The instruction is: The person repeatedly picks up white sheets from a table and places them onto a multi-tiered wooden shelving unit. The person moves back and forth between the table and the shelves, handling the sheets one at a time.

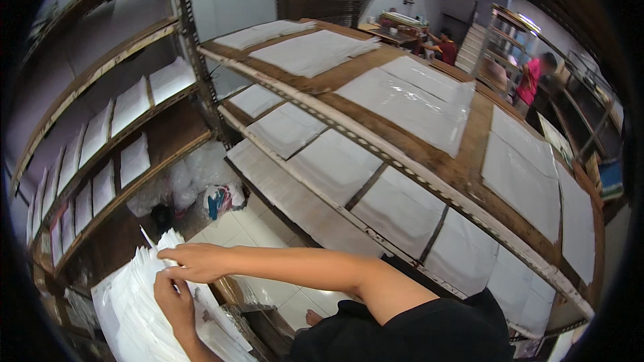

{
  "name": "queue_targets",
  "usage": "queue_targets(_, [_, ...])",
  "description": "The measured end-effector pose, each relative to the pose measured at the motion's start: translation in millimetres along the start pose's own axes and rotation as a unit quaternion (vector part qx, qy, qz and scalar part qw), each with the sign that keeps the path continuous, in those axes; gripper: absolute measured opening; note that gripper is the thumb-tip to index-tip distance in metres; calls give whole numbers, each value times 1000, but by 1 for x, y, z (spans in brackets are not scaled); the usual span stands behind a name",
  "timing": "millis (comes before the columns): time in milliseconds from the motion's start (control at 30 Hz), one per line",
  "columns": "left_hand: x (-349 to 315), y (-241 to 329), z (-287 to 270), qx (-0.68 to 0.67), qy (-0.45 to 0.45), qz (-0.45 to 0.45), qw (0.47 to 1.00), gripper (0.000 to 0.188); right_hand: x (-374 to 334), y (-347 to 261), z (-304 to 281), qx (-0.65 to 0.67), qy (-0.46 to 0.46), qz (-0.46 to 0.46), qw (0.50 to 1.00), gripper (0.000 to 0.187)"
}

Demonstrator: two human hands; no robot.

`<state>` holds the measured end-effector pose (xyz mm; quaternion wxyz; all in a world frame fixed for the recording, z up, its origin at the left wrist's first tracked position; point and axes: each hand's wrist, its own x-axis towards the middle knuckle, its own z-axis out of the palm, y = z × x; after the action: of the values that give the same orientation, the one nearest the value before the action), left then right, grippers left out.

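A thick stack of thin white sheets [131, 308], its upper edges ruffled and fanned apart, fills the lower left. Reaching across from the right, my right hand [196, 261] pinches the sheets near their top edge, with its fingers closed. Just below it, my left hand [176, 300] comes up from the lower edge, its fingers curled against the same sheets and nearly touching the right hand. How many sheets lie between the fingers is hidden.
A long rack [376, 151] with wooden shelves carries several flat white stacks, some under clear film. Another shelf unit [100, 141] with similar stacks stands at left. Clear plastic bags [184, 184] lie on the tiled floor [231, 229]. Two people [530, 82] are at the far right.
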<state>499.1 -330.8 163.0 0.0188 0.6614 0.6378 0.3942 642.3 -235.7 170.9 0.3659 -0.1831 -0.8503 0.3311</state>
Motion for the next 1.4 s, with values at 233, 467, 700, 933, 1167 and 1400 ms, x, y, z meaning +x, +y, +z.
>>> queue_targets(233, [-16,100,11,9,32,102,994,20,11,-55,-71,-139,-188,95,967,35])
queue_targets(467, [-78,218,-1,-208,153,250,933,30,-24,-153,-232,-295,-146,98,939,30])
queue_targets(700, [-130,238,73,-195,-21,137,971,26,-216,-284,-438,-313,114,252,909,37])
queue_targets(933, [-242,180,218,-32,-412,103,905,36,-430,-335,-543,-279,425,392,767,25])
queue_targets(1167, [-361,154,287,-15,-670,30,741,55,-551,-309,-542,-306,451,490,681,27])
queue_targets(1400, [-453,43,321,-7,-698,47,714,57,-553,-310,-527,-300,400,548,671,24])
